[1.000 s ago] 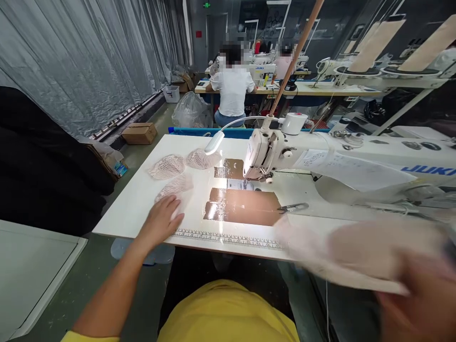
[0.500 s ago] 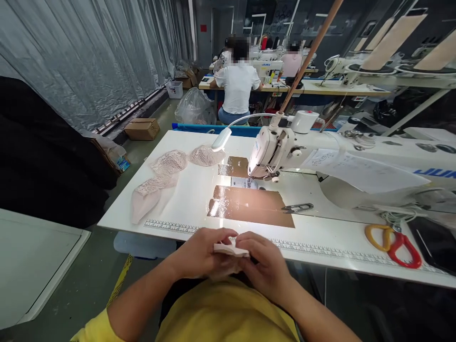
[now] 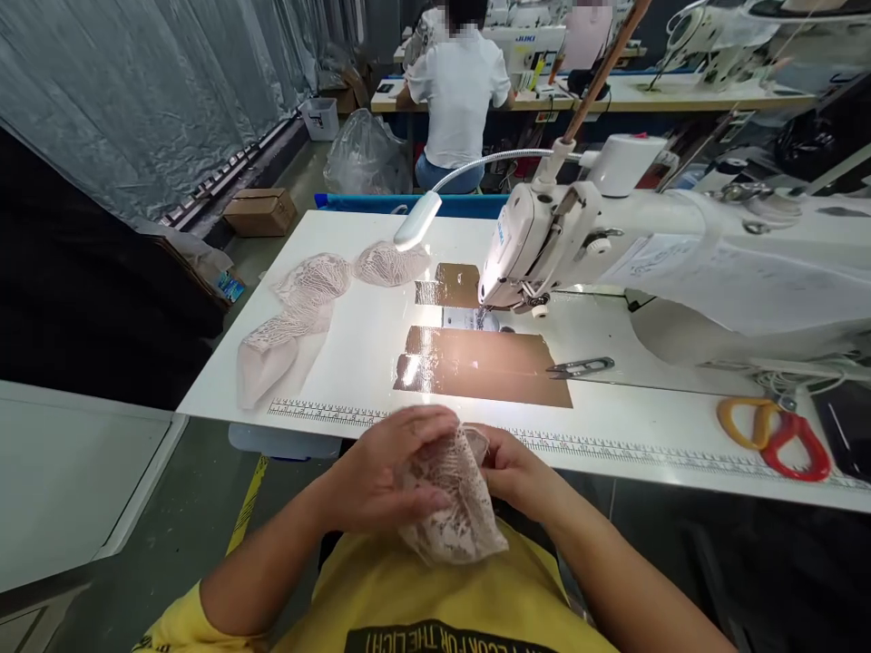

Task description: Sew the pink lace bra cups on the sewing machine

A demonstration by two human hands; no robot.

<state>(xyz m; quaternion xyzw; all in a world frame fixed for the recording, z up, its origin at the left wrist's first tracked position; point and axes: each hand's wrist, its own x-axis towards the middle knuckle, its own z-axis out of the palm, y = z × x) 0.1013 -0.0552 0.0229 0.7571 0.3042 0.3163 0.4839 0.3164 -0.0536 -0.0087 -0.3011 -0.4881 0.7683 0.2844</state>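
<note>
A pale pink lace bra cup (image 3: 457,508) hangs between my hands, in front of the yellow shirt and just off the table's front edge. My left hand (image 3: 401,467) is wrapped over its left side, with the thumb lying across the lace. At the upper right edge, my right hand (image 3: 513,472) pinches the fabric; part of those fingers is hidden behind it. On the left of the white table (image 3: 367,363) lie more matching lace pieces (image 3: 313,281), strung out in a row. The sewing machine (image 3: 523,245) stands beyond my hands to the right.
Brown tape (image 3: 483,367) covers part of the tabletop before the needle. Thread snips (image 3: 581,367), scissors with red and yellow handles (image 3: 776,435) and a dark phone-like object (image 3: 847,426) lie at the right. A lamp (image 3: 418,222) overhangs the table. A person (image 3: 459,100) sits beyond.
The lace cup has been turned and opened out, so its patterned face now shows. My left hand has spread around it. The head view has tilted down and shifted slightly.
</note>
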